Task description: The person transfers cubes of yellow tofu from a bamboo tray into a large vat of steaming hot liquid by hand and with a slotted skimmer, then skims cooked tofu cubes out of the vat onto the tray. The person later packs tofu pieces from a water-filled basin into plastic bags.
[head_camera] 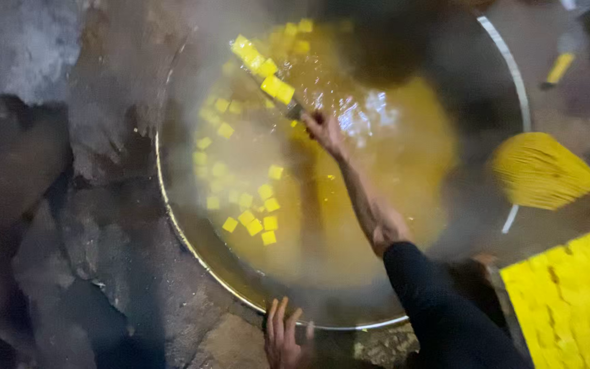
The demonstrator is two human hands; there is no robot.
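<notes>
A very wide metal pan [192, 239] holds steaming orange-yellow liquid [377, 157] with several yellow cubes [254, 219] floating on its left side. My right hand [322, 130], on a dark-sleeved arm stretched over the pan, is shut on the handle of a flat ladle [264, 68] that carries a row of yellow cubes above the liquid. My left hand [285, 338] rests flat, fingers spread, on the pan's near rim.
The pan sits in a rough grey stone or clay hearth [104, 273]. A tray of cut yellow cubes [568, 301] lies at the lower right. A yellow broom-like bundle [541, 171] rests by the right rim. Steam blurs the far side.
</notes>
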